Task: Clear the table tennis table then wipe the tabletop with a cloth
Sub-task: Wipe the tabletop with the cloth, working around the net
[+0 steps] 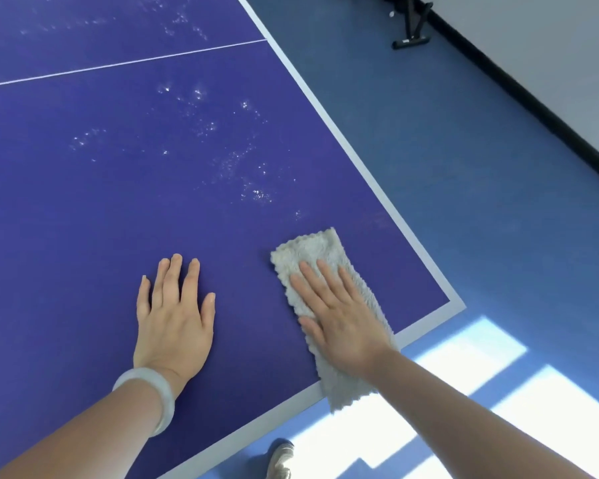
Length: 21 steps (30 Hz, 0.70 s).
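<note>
Our right hand (339, 312) lies flat with fingers straight, pressing a pale fleecy cloth (308, 247) onto the desk (118, 202) near its corner. The cloth's near end overhangs the white edge line (377, 188). Our left hand (175, 323), a pale bangle (149, 392) at the wrist, rests open and flat on the blue surface just beside, holding nothing. We judge the wiping step to be in hand. White speckled smudges (242, 160) lie ahead of the cloth, so the next stroke calls for pushing it forward over them under steady palm pressure.
</note>
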Motion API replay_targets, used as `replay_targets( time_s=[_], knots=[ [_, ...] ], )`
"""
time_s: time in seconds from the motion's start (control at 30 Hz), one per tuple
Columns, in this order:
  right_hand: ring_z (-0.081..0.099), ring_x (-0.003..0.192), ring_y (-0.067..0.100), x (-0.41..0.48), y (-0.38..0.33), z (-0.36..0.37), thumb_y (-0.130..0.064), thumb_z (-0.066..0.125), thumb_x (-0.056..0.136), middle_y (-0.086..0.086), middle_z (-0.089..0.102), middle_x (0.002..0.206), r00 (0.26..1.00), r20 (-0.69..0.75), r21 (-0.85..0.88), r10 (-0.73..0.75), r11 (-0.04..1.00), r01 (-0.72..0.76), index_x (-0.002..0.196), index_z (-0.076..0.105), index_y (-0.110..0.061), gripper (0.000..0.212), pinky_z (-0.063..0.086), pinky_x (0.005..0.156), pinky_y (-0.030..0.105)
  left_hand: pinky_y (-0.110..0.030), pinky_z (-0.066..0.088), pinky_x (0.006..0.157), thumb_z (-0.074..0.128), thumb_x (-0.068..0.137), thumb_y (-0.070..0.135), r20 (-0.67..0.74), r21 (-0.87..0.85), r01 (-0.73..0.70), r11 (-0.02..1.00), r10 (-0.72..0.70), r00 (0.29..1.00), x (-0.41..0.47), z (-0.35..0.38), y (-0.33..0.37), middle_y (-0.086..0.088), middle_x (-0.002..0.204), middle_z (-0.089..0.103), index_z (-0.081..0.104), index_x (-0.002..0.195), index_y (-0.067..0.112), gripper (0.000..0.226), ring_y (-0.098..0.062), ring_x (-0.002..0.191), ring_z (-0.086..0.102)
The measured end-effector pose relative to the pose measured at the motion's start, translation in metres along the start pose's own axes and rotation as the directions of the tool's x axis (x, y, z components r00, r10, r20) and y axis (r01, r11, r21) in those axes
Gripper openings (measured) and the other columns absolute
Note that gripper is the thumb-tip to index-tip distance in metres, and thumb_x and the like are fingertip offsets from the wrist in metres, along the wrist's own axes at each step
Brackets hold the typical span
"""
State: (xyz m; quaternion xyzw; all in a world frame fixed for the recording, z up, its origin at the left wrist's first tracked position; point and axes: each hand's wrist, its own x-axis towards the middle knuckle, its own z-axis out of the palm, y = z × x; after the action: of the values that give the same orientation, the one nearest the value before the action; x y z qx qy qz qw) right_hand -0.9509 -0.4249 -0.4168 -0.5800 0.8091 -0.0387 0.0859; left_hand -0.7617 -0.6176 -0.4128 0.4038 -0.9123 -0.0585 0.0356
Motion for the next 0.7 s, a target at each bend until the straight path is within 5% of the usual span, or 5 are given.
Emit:
replay_targets(
  time_s=[0.1, 0.23, 0.4, 0.57, 0.7],
  knots=[
    [0.007, 0.154, 0.028, 0.008, 0.067, -0.018, -0.037, 0.009, 0.103, 0.003, 0.006, 0.167, 0.996, -0.03, -0.137, 0.083, 0.987, -0.086, 0.159, 0.005, -0.022, 0.059, 0.008, 0.123, 0.05, -0.05, 0.014, 0.121, 0.018, 0.097, 0.043, 0.001, 0.005, 0.006, 1.0, -0.006, 1.0, 0.002, 0.001, 0.0, -0.015, 0.157, 0.03, 0.037, 0.149, 0.008, 0.066, -0.03, 0.147, 0.024],
    [-0.005, 0.154, 0.021, 0.032, 0.13, -0.039, -0.039, 0.005, 0.105, -0.004, -0.008, 0.167, 0.869, -0.013, 0.052, 0.494, 0.869, -0.493, 0.159, -0.004, -0.027, 0.056, 0.0, 0.125, 0.04, -0.05, 0.014, 0.121, 0.018, 0.097, 0.043, 0.013, 0.023, 0.009, 1.0, -0.009, 1.0, 0.002, 0.003, -0.001, -0.014, 0.157, 0.029, 0.036, 0.15, 0.01, 0.065, -0.029, 0.148, 0.023],
    [-0.01, 0.154, 0.018, 0.001, 0.087, -0.021, -0.039, 0.011, 0.106, -0.004, -0.004, 0.167, 0.891, -0.053, 0.055, 0.451, 0.892, -0.449, 0.16, 0.002, -0.025, 0.056, -0.01, 0.123, 0.035, -0.05, 0.014, 0.121, 0.017, 0.097, 0.044, 0.009, 0.02, 0.007, 1.0, -0.007, 1.0, 0.002, 0.003, -0.001, -0.015, 0.157, 0.03, 0.037, 0.149, 0.009, 0.066, -0.03, 0.147, 0.024],
    [0.003, 0.154, 0.024, -0.034, 0.024, 0.001, -0.041, 0.015, 0.107, 0.001, 0.006, 0.167, 0.961, -0.066, -0.008, 0.268, 0.963, -0.269, 0.16, 0.01, -0.019, 0.058, 0.004, 0.123, 0.044, -0.051, 0.016, 0.12, 0.018, 0.098, 0.043, 0.006, 0.016, 0.005, 1.0, -0.005, 1.0, 0.002, 0.004, -0.001, -0.016, 0.155, 0.032, 0.039, 0.148, 0.008, 0.065, -0.031, 0.146, 0.026],
    [0.004, 0.154, 0.022, 0.013, 0.058, -0.013, -0.041, 0.013, 0.106, -0.003, 0.01, 0.167, 0.99, -0.014, -0.067, 0.138, 0.988, -0.138, 0.16, 0.011, -0.025, 0.056, 0.001, 0.123, 0.047, -0.05, 0.015, 0.121, 0.017, 0.097, 0.044, 0.015, 0.023, 0.007, 1.0, -0.007, 1.0, 0.004, 0.002, 0.0, -0.015, 0.156, 0.032, 0.038, 0.148, 0.008, 0.066, -0.03, 0.147, 0.026]
  ],
)
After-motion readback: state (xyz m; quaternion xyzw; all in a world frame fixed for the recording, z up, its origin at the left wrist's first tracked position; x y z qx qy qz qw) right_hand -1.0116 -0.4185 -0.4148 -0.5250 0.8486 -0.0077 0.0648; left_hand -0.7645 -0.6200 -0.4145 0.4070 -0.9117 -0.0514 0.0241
